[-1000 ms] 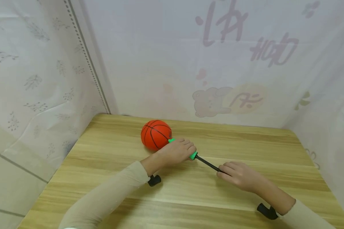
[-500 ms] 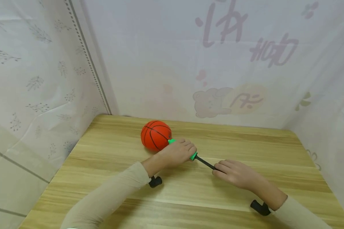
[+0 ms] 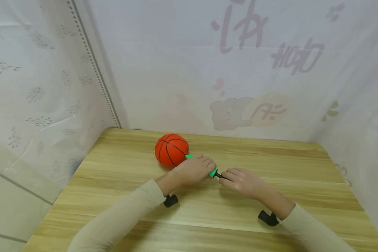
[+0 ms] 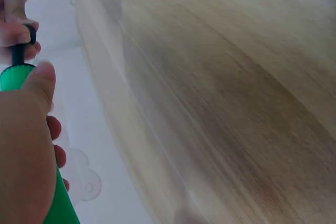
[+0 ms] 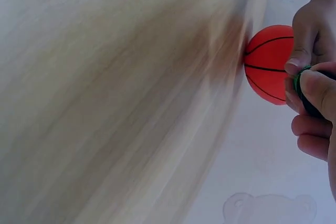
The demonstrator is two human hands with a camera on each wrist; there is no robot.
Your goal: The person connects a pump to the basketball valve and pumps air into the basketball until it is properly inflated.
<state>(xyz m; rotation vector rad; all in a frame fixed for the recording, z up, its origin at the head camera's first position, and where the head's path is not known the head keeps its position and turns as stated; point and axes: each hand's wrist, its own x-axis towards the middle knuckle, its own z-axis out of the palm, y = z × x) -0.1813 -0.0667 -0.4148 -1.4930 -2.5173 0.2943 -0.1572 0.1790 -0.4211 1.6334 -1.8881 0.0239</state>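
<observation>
The left grip (image 3: pixel 194 170), a bare hand, is wrapping its fingers round a green tube (image 3: pixel 212 173), leaving both tube ends showing. The right grip (image 3: pixel 242 182), also a bare hand, is holding the outer end of a black rod (image 3: pixel 218 175) that is running out of the tube; only a short stretch of rod is showing between the two. The tube is slanting through the left grip, its far tip pointing up and left toward an orange-red basketball (image 3: pixel 169 151). In the head view that tip is meeting the ball's right edge, though whether it is touching cannot be told. The ball is resting just beyond the left grip, near the back of the table (image 3: pixel 208 218). The table is showing pale yellow-brown wood grain with darker streaks. Behind it a pale backdrop (image 3: pixel 163 70) is hanging, bearing faint lettering and a bear print (image 3: pixel 227 114); at the left a whitish sheet (image 3: pixel 34 82) is showing grey leafy sprigs.
</observation>
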